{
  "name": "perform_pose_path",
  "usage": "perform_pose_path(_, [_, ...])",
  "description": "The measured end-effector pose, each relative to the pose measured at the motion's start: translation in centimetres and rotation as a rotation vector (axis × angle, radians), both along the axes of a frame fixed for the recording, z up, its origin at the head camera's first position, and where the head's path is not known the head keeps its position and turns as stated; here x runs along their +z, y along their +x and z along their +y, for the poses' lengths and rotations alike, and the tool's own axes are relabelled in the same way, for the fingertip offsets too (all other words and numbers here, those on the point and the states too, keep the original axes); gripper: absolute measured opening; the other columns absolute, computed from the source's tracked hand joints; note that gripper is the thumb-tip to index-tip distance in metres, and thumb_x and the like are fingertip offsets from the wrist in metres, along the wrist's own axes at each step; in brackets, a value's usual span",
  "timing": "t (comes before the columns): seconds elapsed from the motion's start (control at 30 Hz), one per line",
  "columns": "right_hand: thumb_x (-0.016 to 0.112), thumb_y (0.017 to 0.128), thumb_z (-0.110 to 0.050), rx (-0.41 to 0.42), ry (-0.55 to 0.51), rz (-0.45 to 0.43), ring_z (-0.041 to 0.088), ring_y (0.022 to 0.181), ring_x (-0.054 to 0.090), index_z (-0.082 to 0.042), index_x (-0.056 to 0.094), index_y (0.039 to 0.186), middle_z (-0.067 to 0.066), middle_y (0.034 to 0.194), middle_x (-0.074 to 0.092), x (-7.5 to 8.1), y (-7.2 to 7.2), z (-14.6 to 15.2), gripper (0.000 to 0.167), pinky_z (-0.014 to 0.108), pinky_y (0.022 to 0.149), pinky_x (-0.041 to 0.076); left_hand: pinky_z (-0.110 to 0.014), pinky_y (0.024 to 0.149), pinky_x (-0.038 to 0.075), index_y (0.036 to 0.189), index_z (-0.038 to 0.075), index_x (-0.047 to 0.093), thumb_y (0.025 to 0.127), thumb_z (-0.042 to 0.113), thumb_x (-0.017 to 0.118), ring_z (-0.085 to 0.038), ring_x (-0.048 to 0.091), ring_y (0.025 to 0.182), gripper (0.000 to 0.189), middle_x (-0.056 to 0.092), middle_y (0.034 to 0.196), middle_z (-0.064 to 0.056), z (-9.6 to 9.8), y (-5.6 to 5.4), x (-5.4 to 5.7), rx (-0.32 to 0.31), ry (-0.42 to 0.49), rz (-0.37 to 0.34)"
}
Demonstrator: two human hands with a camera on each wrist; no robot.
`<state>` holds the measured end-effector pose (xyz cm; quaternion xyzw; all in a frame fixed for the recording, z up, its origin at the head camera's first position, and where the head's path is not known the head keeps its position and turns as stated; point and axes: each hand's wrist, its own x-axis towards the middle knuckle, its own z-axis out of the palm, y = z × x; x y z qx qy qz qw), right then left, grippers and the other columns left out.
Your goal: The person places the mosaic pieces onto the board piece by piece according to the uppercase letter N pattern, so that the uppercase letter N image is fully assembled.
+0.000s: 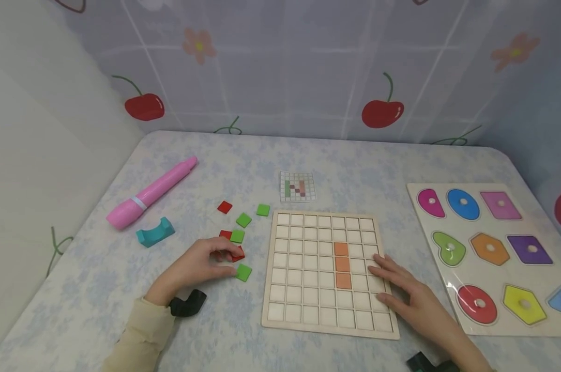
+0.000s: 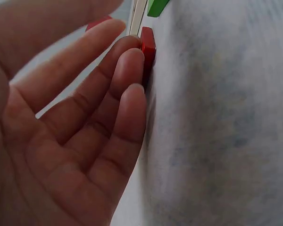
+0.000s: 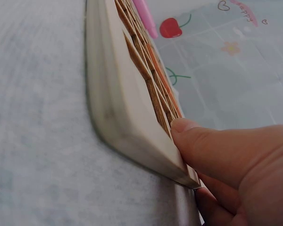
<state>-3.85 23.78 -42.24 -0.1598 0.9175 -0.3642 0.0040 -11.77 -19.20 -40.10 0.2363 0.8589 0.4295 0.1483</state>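
Note:
My left hand [image 1: 198,266] reaches over loose square tiles left of the board, thumb and fingers apart. Its fingertips are at a red tile [image 1: 238,253], also seen beside the fingers in the left wrist view [image 2: 149,49]; the thumb tip is right at a green tile [image 1: 243,273]. My right hand [image 1: 410,292] rests on the right edge of a wooden grid board [image 1: 331,335], fingers fairly straight. In the right wrist view the thumb [image 3: 203,146] lies on the board's rim. Three orange tiles [image 1: 343,264] fill one column stretch of the grid.
Several more red and green tiles lie behind the left hand. A small pattern card [image 1: 298,187] lies behind the board. Further left are a pink pen-like tool [image 1: 154,194] and a teal curved block [image 1: 155,232]. A shape puzzle board [image 1: 457,276] is at the right.

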Motion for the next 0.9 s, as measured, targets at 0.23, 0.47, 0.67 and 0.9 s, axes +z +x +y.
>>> perform_pose_path(0.23, [0.073, 0.082, -0.015, 0.003, -0.003, 0.010, 0.001, 0.133, 0.021, -0.018, 0.056, 0.131, 0.003, 0.141, 0.042, -0.06, 0.23, 0.03, 0.051, 0.002, 0.092, 0.018, -0.029, 0.078, 0.047, 0.104, 0.015, 0.070, 0.077, 0.017, 0.079, -0.011, 0.053, 0.088, 0.028, 0.057, 0.098, 0.008, 0.36, 0.14, -0.50, -0.112, -0.063, 0.027])
perform_pose_path(0.47, [0.073, 0.083, -0.018, -0.004, 0.009, -0.001, 0.005, 0.134, 0.023, -0.019, 0.056, 0.131, 0.003, 0.141, 0.042, 0.08, 0.02, 0.01, 0.051, 0.003, 0.092, 0.018, -0.028, 0.075, 0.046, 0.097, 0.016, 0.066, 0.076, 0.012, 0.079, -0.011, 0.052, 0.083, 0.025, 0.056, 0.091, 0.008, 0.57, 0.10, -0.33, -0.094, -0.078, 0.054])
perform_pose_path(0.67, [0.073, 0.082, -0.015, 0.002, 0.001, -0.002, 0.002, 0.134, 0.021, -0.018, 0.056, 0.131, 0.004, 0.141, 0.042, 0.04, -0.04, 0.11, 0.052, 0.003, 0.093, 0.018, -0.028, 0.073, 0.046, 0.090, 0.016, 0.059, 0.075, 0.010, 0.080, -0.012, 0.053, 0.079, 0.026, 0.055, 0.086, 0.006, 0.68, -0.03, -0.39, -0.094, -0.050, 0.069])
perform_pose_path(0.9, [0.073, 0.082, -0.013, 0.019, -0.011, 0.014, 0.000, 0.133, 0.020, -0.017, 0.056, 0.131, 0.004, 0.142, 0.042, 0.02, -0.04, 0.11, 0.052, 0.003, 0.093, 0.018, -0.029, 0.071, 0.047, 0.088, 0.015, 0.061, 0.078, 0.013, 0.077, -0.014, 0.053, 0.077, 0.019, 0.057, 0.083, 0.006, 0.71, 0.26, -0.34, -0.038, -0.011, 0.021])
